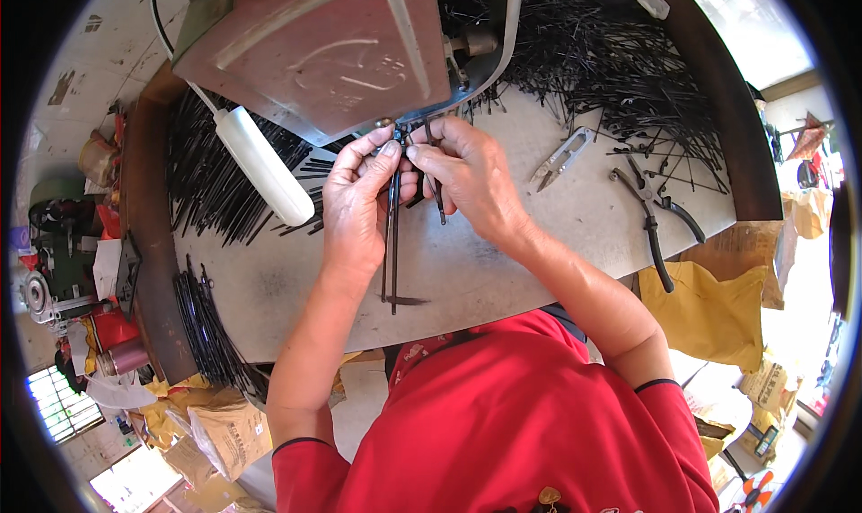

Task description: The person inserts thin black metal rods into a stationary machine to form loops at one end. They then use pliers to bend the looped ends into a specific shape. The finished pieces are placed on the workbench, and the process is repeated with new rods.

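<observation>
Smooth grey tabletop (296,275); in from its near edge, left hand (353,203) and right hand (476,179) fingers pinch thin black rods (395,243), seemingly for steadiness.

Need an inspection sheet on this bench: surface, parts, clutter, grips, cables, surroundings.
Surface: grey worktop, scuffed, dark streak near the held strips.
Job's things: thin dark strips, upper ends under the machine.
Clutter: tangled dark pile upper right; pliers and silver snips below it; strip bundle lower left.
Grips: left hand and right hand close together, fingers pinching at the strips' upper ends.
Cables: thin cord beside the machine, leading toward a white fixture.
Surroundings: brown raised edging; yellow sack at right.
</observation>
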Motion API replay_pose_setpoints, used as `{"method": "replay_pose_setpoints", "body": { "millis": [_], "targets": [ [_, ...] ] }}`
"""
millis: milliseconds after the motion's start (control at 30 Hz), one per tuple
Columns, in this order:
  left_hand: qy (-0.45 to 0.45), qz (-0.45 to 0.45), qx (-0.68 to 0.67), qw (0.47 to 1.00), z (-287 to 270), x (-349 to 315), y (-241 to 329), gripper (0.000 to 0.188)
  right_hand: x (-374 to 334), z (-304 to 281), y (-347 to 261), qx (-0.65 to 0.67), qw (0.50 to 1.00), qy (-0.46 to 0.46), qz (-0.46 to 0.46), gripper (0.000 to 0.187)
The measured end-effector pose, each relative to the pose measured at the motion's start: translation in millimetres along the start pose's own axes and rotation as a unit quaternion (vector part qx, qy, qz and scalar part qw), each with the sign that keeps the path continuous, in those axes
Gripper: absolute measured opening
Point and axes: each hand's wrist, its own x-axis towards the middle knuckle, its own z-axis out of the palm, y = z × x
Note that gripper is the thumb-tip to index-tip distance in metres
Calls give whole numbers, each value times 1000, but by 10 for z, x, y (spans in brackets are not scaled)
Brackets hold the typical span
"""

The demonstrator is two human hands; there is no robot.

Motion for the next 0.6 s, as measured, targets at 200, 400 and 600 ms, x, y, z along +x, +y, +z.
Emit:
{"method": "replay_pose_setpoints", "body": {
  "millis": [200,400,600],
  "targets": [
    [10,6,2,1000,38,-20,31,22,-14,9,-40,-28,999,31,-12,17],
    [21,0,14,1000,46,-26,54,21,-21,22,-49,-27,999,37,-17,16],
    [21,4,10,1000,54,-39,47,22,-33,23,-80,-31,999,39,-11,17]
  ]
}}
